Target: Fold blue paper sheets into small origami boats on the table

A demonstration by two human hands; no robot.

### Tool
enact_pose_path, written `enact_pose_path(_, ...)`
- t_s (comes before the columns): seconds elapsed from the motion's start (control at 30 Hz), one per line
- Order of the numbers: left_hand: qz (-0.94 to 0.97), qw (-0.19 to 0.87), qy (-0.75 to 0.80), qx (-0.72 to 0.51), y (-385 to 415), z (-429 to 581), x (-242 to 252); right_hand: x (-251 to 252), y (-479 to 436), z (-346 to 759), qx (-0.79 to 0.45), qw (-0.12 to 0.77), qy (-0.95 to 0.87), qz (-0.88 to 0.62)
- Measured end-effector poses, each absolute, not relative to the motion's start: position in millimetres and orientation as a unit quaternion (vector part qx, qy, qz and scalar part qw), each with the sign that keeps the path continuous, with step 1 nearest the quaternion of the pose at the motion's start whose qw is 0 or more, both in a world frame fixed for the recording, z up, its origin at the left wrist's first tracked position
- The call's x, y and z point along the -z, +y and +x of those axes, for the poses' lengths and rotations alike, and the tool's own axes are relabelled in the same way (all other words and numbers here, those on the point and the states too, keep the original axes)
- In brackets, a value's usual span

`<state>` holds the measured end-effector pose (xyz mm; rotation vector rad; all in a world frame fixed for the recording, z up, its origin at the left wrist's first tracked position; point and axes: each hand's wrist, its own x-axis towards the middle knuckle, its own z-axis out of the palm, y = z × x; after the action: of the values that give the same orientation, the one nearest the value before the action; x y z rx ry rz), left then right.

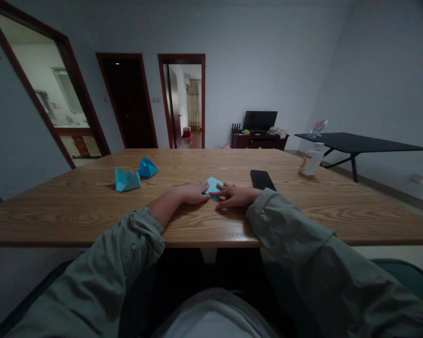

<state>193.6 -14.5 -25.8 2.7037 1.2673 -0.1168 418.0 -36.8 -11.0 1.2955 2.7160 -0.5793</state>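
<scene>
A small piece of folded light-blue paper lies on the wooden table in front of me. My left hand rests flat at its left side, with the fingertips on the paper's edge. From the right, my right hand reaches over it, fingers spread and some of them touching the paper. Neither hand grips it, and the fingers partly cover its lower edge. To the left stand two folded paper shapes, a light-blue one and a darker blue one just behind it.
A black phone-like slab lies on the wooden table beside my right wrist. Farther right stands a white bottle. Beyond the table are a black table, a cabinet with a monitor, and several doorways.
</scene>
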Motion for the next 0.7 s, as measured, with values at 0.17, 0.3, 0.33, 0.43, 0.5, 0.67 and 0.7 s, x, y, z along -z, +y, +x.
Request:
enact_pose_path(0.17, 0.903, 0.089, 0.420, -0.011, -15, 190, 26, 8, -38, 419, 0.197, 0.010, 0.890, 0.412)
enact_pose_path(0.3, 0.898, 0.104, 0.418, -0.094, -13, 183, 23, 15, -28, 427, 0.215, -0.098, 0.872, 0.429)
enact_pose_path(0.33, 0.894, 0.101, 0.424, -0.104, -12, 182, 22, 18, -24, 430, 0.213, -0.122, 0.864, 0.439)
enact_pose_path(0.43, 0.884, 0.074, 0.444, -0.130, -12, 180, 19, 26, -12, 437, 0.214, -0.177, 0.850, 0.447)
enact_pose_path(0.5, 0.879, 0.068, 0.448, -0.147, -11, 179, 19, 30, -7, 440, 0.225, -0.202, 0.841, 0.448)
enact_pose_path(0.67, 0.866, 0.090, 0.447, -0.204, -5, 177, 24, 34, -1, 439, 0.177, -0.254, 0.817, 0.486)
enact_pose_path(0.7, 0.863, 0.088, 0.449, -0.213, -3, 177, 25, 34, -1, 438, 0.160, -0.262, 0.814, 0.494)
